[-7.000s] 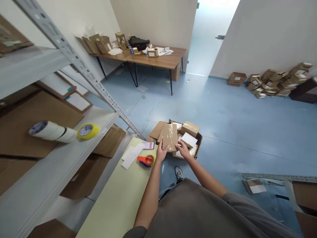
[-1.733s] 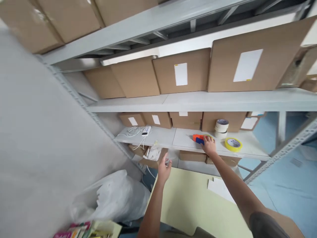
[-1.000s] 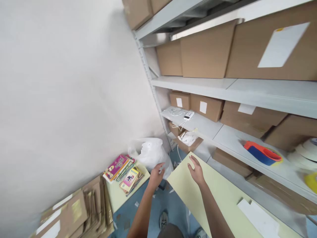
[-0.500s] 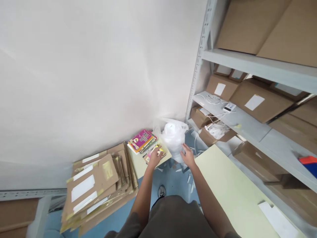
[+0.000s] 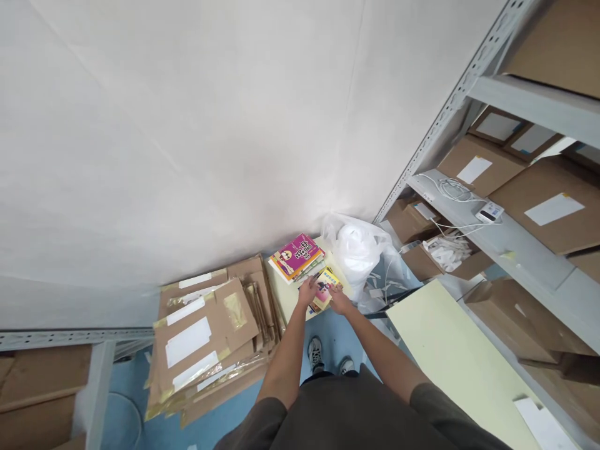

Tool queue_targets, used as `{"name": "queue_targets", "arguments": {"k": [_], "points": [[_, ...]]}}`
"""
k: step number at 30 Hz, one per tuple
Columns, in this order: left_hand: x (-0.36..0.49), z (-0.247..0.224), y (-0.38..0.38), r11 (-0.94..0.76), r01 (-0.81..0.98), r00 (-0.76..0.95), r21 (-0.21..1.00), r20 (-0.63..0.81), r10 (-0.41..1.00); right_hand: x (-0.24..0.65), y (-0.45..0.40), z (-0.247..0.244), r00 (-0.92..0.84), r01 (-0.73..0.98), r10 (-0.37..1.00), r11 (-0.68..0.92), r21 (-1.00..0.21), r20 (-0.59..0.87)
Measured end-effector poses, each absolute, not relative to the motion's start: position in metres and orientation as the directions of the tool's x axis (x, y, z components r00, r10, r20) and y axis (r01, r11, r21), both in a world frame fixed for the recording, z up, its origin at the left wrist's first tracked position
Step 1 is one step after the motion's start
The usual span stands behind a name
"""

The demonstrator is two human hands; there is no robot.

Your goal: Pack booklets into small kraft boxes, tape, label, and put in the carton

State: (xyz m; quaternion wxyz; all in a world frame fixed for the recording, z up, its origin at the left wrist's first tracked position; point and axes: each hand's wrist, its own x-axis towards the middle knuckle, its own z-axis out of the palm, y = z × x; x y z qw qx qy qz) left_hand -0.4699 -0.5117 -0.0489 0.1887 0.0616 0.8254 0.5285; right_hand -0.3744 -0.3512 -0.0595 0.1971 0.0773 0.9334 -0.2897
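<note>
A small yellow and pink book (image 5: 324, 286) lies over other books near the front of a pale tabletop (image 5: 281, 294). My left hand (image 5: 307, 291) is closed on its left edge, while my right hand (image 5: 338, 299) grips the right edge. Just behind and to the left, a purple book (image 5: 298, 255) tops a stack of books. The undersides of the books and most of my fingertips are hidden.
Flattened cardboard boxes (image 5: 206, 337) are piled at the left. A white plastic bag (image 5: 357, 250) stands right of the books. Grey shelving (image 5: 529, 244) with boxes and a pale table (image 5: 464, 356) are at the right.
My right hand has moved left from beside the plastic bag to the small book, and both hands now hold it. The view has shifted, and a second shoe shows.
</note>
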Motion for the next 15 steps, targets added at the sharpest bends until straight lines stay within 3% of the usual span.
{"name": "queue_targets", "arguments": {"k": [5, 8, 12, 15], "points": [[-0.468, -0.065, -0.533, 0.549, -0.239, -0.897, 0.801, -0.398, 0.191, -0.392, -0.373, -0.064, -0.924, 0.117, -0.079, 0.874, -0.472, -0.375], [-0.474, -0.066, -0.541, 0.614, -0.268, -0.892, 0.743, -0.433, 0.134, -0.402, -0.376, -0.068, -0.943, 0.134, -0.059, 0.835, -0.534, -0.328], [-0.483, -0.062, -0.534, 0.567, -0.228, -0.911, 0.791, -0.378, 0.161, -0.398, -0.360, -0.072, -0.970, 0.234, 0.104, 0.651, -0.722, -0.220], [-0.479, -0.054, -0.516, 0.334, -0.256, -0.910, 0.907, -0.342, 0.232, -0.390, -0.341, -0.065, -0.917, 0.359, 0.318, 0.389, -0.848, -0.242]]}}
